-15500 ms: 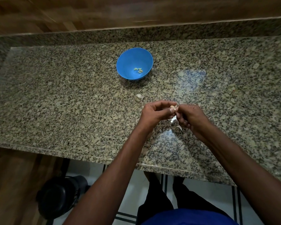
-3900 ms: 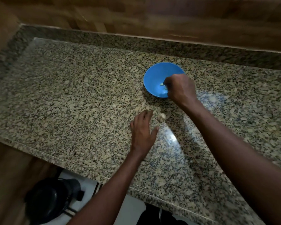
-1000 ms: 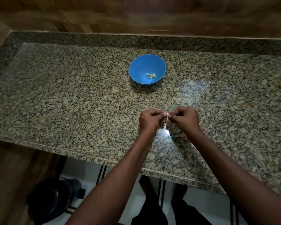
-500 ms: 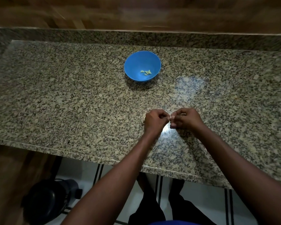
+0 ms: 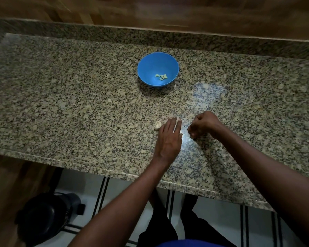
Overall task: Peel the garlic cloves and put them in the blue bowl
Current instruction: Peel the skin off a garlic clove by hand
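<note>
On the granite counter (image 5: pixel 78 104), left hand (image 5: pixel 169 138) flat beside garlic (image 5: pixel 157 125), right hand (image 5: pixel 202 124) clenched, perhaps pinching a clove.

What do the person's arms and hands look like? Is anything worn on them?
Both forearms are bare as far as the view shows: no sleeves are seen. The left hand and right hand wear no gloves; no watch, bracelet or ring is visible. The dim light hides finer detail.

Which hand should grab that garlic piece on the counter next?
Probably the left hand. Its straight fingers lie flat on the counter right beside the garlic piece. The right hand is curled up and sits farther from it; whether it holds anything is hidden.
</note>
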Demonstrator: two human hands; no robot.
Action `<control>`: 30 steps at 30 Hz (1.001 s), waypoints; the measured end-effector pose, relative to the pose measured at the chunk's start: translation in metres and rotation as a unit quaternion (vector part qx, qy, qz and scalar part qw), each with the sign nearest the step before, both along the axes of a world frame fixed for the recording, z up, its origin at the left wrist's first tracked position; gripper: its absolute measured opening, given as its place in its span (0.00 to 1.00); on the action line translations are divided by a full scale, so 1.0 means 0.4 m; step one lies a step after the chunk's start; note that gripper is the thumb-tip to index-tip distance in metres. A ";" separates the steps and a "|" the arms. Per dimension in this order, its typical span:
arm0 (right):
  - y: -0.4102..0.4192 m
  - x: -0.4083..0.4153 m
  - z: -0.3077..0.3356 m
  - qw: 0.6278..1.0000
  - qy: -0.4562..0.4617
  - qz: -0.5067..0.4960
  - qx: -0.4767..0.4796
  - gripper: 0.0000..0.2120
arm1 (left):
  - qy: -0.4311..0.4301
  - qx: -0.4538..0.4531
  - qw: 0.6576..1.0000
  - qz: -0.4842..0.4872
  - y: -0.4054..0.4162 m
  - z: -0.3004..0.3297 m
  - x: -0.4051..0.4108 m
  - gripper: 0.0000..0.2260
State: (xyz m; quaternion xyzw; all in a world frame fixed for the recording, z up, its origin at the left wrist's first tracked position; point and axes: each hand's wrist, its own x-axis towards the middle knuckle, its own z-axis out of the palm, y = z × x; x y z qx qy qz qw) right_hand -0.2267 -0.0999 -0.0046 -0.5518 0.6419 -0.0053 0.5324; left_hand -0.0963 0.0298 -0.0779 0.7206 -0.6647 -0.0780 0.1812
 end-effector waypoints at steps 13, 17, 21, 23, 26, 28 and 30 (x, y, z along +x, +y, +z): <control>0.026 0.059 0.018 0.987 0.094 0.064 -0.116 0.05 | -0.015 0.051 0.996 -0.066 -0.009 0.016 0.085 0.30; 0.044 0.042 0.022 0.986 0.085 0.050 -0.138 0.08 | -0.014 0.069 0.996 -0.045 -0.017 0.025 0.054 0.31; 0.064 -0.006 0.008 0.988 0.024 0.025 -0.149 0.08 | -0.007 0.077 0.996 -0.035 -0.018 0.029 0.046 0.30; 0.070 -0.028 -0.002 0.993 -0.001 0.003 -0.119 0.05 | -0.002 0.071 0.997 -0.037 -0.016 0.037 0.036 0.29; 0.066 -0.037 -0.003 0.996 -0.002 -0.010 -0.085 0.04 | 0.004 0.059 0.997 -0.043 -0.018 0.043 0.020 0.28; 0.058 -0.035 0.009 0.998 0.000 -0.012 -0.054 0.03 | 0.002 0.060 0.997 -0.046 -0.023 0.041 0.018 0.27; 0.043 -0.032 0.023 1.000 0.001 -0.009 -0.023 0.03 | -0.003 0.057 0.997 -0.047 -0.023 0.038 0.019 0.27</control>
